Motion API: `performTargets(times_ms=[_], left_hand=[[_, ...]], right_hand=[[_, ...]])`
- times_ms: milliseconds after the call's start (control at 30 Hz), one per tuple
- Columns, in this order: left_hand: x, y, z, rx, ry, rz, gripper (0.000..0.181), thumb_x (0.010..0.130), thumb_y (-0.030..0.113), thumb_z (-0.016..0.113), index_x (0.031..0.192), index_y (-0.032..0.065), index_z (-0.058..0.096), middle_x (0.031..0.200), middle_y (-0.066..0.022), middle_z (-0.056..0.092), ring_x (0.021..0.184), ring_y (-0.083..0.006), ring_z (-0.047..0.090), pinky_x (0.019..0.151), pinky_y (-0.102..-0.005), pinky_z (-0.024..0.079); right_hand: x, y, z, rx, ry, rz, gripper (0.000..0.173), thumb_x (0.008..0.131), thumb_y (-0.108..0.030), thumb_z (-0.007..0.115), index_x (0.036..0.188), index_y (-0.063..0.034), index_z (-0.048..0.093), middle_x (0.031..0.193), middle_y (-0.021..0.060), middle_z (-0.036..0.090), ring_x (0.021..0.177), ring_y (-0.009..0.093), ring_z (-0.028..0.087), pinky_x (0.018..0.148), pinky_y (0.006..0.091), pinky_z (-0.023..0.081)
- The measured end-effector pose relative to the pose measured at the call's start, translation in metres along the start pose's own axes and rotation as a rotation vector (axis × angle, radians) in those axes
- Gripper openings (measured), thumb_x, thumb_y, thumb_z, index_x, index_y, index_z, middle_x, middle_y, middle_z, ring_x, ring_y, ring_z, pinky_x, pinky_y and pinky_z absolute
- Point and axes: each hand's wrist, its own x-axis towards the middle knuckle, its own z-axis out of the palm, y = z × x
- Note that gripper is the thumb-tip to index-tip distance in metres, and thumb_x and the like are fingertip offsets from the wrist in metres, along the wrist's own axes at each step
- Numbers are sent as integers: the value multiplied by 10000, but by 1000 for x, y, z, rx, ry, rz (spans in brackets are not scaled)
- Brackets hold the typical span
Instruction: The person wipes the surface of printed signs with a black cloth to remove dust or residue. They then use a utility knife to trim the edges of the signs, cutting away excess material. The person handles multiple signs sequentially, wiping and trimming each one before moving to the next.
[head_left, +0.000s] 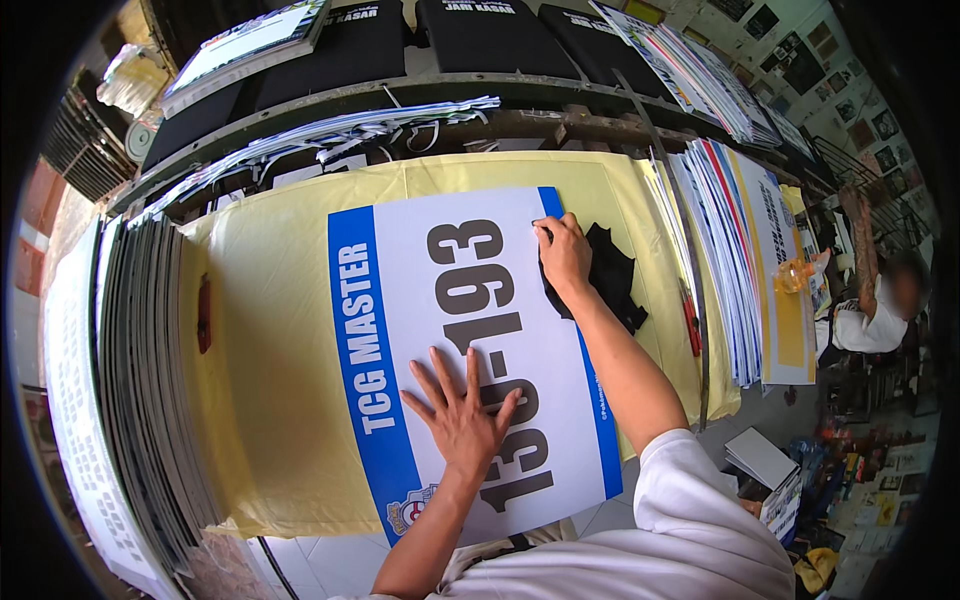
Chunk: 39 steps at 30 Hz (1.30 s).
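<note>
A printed sign sheet (405, 247), white with blue bands and large black characters, lies on a yellow-covered work surface (277, 300). My left hand (461, 420) rests flat on its lower middle, fingers spread, holding nothing. Near the sheet's upper right edge, my right hand (566, 255) has its fingers curled down against the print. Something small and dark shows at the fingertips; what it is cannot be made out. A crumpled black cloth (611, 274) lies under and beside that hand, partly over the sheet's edge. The sheet's near edge reaches my body.
Stacked boards (142, 360) stand at the left, printed panels (724, 262) at the right. A red-handled tool (204, 315) and another red tool (691, 319) lie on the yellow cover. Black-covered panels (495, 37) lie behind a metal rail (360, 88). A person (870, 322) is at far right.
</note>
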Motion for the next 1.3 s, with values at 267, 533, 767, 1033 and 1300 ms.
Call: performTargets(times_ms=[267, 533, 767, 1033, 1300], left_hand=[[2, 0, 2, 19, -3, -1, 960, 893, 774, 589, 1634, 198, 391, 1711, -302, 135, 1579, -543, -22, 1196, -756, -44], [1, 0, -1, 12, 3, 4, 968, 891, 769, 596, 1641, 199, 377, 1706, -299, 158, 1577, -549, -6, 1197, -757, -33], [1, 1, -1, -6, -7, -7, 957, 892, 767, 597, 1639, 209, 383, 1703, -300, 164, 1577, -549, -2, 1195, -759, -35], [3, 1, -2, -20, -4, -7, 955, 887, 764, 607, 1637, 216, 388, 1707, -293, 164, 1579, -543, -4, 1199, -753, -40], [3, 2, -1, 2, 9, -2, 963, 880, 773, 606, 1635, 215, 392, 1704, -294, 177, 1581, -539, 6, 1204, -747, -38]], right_hand=[[9, -1, 3, 14, -9, -13, 116, 960, -212, 724, 1044, -138, 751, 1035, 114, 635, 976, 338, 674, 807, 445, 571], [14, 6, 6, -6, -5, -18, 117, 966, -229, 718, 1048, -152, 751, 1034, 122, 636, 971, 349, 676, 809, 453, 571], [26, 5, 9, -20, -16, 1, 128, 962, -227, 725, 1055, -144, 751, 1056, 121, 640, 981, 348, 679, 821, 450, 575], [32, 6, 11, -21, -1, -30, 123, 960, -221, 727, 1058, -149, 747, 1057, 121, 635, 963, 352, 684, 802, 455, 577], [36, 1, 12, -12, -6, -33, 113, 960, -213, 725, 1037, -133, 745, 1051, 117, 634, 963, 342, 681, 805, 448, 576]])
